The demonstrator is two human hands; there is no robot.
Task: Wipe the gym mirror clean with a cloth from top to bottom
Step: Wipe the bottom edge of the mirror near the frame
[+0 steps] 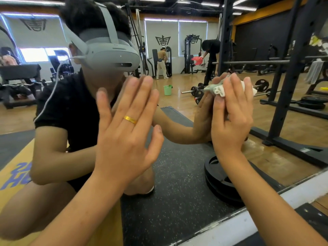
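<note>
Both my hands are up on the mirror [177, 174]. My left hand [124, 125] lies flat on the glass, fingers straight and a little spread, with a ring [130, 119] on one finger. My right hand [232, 121] is beside it at about the same height. Its fingers are straight and close together, pressing the cloth [220, 89] to the glass. The cloth is bunched under my fingertips and shows white between and above them. It is pinned rather than gripped, and I cannot tell what my right thumb is doing.

Below both wrists the glass ends at a white ledge [248, 217]. I judge that I am working the lower part of the pane, with the strip from my hands down to the ledge left to wipe.

My bare left palm is the main risk: it can leave a print, perhaps on glass already cleaned, so that patch needs a pass once the hand lifts. The cloth is wadded small, so each stroke is narrow and may leave unwiped stripes between passes. Held only by flat fingers, it could slip out and drop if I ease the pressure on a downstroke. I am crouched and leaning forward, so my left hand sliding would tip me towards the glass.

Farther off, all in reflection, weight plates [221, 180] lie under my right wrist and a green bucket [167, 90] stands between my hands. A barbell [197, 91] lies behind my right fingers, with a rack [287, 86] to their right.
</note>
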